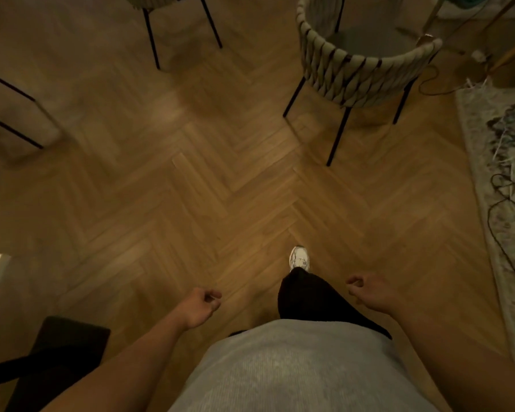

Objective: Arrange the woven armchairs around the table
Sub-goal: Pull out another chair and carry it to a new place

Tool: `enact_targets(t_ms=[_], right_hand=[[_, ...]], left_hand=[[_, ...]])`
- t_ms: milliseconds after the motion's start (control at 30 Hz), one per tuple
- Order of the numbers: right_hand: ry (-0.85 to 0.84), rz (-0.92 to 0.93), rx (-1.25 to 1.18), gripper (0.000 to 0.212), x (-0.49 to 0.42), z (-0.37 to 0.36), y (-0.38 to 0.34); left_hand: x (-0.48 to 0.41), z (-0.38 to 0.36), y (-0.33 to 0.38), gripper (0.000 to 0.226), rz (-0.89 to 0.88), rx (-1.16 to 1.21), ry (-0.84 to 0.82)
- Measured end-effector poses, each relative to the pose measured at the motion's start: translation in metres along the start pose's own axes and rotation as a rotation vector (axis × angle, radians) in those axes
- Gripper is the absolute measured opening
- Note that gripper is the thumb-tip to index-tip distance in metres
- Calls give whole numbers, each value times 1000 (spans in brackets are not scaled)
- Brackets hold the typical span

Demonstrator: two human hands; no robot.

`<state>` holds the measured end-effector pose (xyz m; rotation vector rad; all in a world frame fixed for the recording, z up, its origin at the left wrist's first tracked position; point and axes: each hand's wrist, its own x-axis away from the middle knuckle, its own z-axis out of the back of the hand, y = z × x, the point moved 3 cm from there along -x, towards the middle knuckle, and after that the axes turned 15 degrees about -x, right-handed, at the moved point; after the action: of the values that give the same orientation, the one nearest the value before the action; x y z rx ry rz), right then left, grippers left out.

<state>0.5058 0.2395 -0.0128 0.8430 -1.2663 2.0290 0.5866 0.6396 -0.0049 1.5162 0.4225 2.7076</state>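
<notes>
A woven armchair with a pale rope back, grey seat and thin black legs stands at the upper right on the wooden floor. At the top edge, only the lower rim and two black legs of a second woven armchair show. No table is clearly in view. My left hand hangs low at the bottom centre, fingers curled, holding nothing. My right hand hangs at the lower right, also curled and empty. Both hands are far from the chairs.
Black metal legs of another piece of furniture cross the left edge. A patterned rug with a dark cable lies along the right. A dark mat sits at the lower left. My white shoe steps forward on the herringbone floor.
</notes>
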Motion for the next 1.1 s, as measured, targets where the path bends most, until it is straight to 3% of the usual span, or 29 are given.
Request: enact_targets(t_ms=[467, 833, 1100], right_hand=[[-64, -26, 37, 34, -178, 152, -165], [28, -151, -66, 34, -300, 216, -282], [161, -142, -352, 32, -375, 266, -366]], left_hand=[[-144, 218, 171, 34, -46, 131, 66], [-306, 401, 201, 34, -53, -121, -32], [-401, 558, 286, 32, -89, -228, -27]])
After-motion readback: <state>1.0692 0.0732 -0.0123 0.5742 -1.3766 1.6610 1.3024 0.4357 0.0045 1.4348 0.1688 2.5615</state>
